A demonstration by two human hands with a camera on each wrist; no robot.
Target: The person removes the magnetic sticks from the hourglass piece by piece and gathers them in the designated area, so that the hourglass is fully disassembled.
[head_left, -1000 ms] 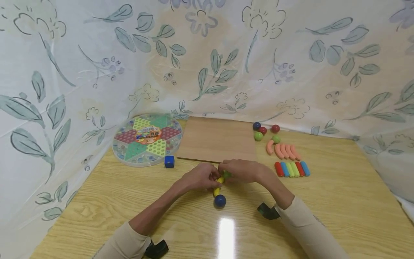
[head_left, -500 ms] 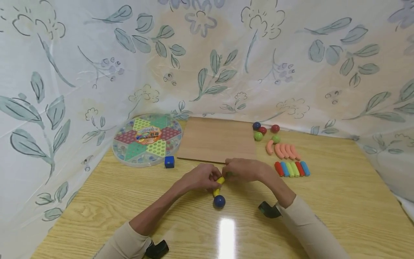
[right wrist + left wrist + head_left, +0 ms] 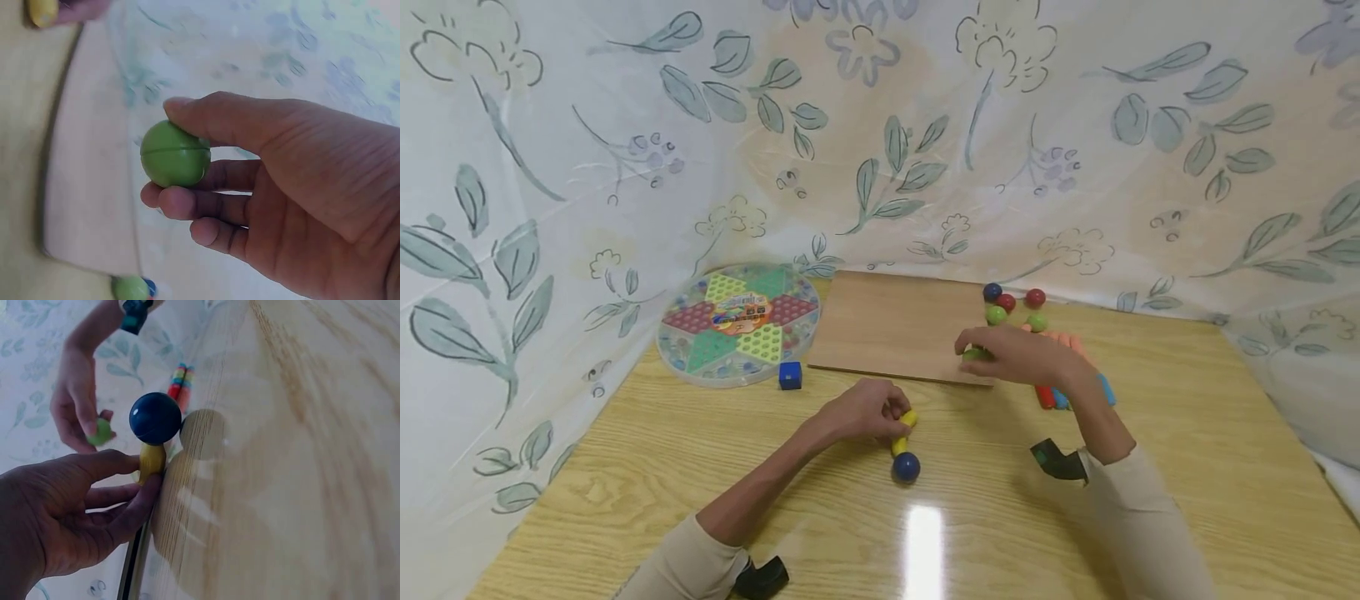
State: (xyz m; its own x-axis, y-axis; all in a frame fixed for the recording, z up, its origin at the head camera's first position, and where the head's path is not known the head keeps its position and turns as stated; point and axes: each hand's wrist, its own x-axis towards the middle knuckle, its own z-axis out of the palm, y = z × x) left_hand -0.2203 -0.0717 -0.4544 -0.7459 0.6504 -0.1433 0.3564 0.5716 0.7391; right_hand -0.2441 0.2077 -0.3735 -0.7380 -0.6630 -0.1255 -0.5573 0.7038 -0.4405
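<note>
Green ball (image 3: 175, 154), pinched in the right hand (image 3: 1026, 357), hangs upper right of the yellow rod (image 3: 904, 432) gripped by the left hand (image 3: 861, 411).

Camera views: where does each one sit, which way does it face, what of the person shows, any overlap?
Head: above, looking down at table; both forearms, left hand, right hand.
Left wrist: behind left hand, along tabletop; fingers pinch yellow stick with blue ball.
Right wrist: at right palm; fingers hold green ball.
Shared: green ball shows in all three.

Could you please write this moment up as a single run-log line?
left hand: holds yellow rod with blue ball on table | right hand: pinches green ball above wooden board
</note>
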